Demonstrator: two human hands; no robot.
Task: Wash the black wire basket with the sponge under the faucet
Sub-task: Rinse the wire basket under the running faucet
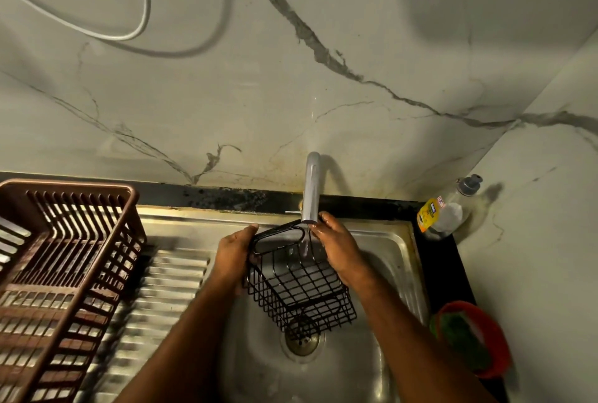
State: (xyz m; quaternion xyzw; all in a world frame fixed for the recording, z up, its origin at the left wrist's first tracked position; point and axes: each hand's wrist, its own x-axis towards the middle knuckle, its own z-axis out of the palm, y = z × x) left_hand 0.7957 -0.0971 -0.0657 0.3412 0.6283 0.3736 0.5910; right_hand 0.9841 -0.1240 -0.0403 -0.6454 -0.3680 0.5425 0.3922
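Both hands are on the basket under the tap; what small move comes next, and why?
Probably the right hand lets go and reaches for the green sponge in the red bowl: neither hand holds it, while the left hand can steady the black wire basket.

Brown dish rack (64,273) cropped, blurred.

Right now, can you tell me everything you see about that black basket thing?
The black wire basket is a small boxy cage of thin dark wire in a square grid, with a rounded loop at its top end. It looks wet and glossy. It is tilted over the steel sink, top under the faucet, bottom above the drain. The left hand and right hand hold its sides.
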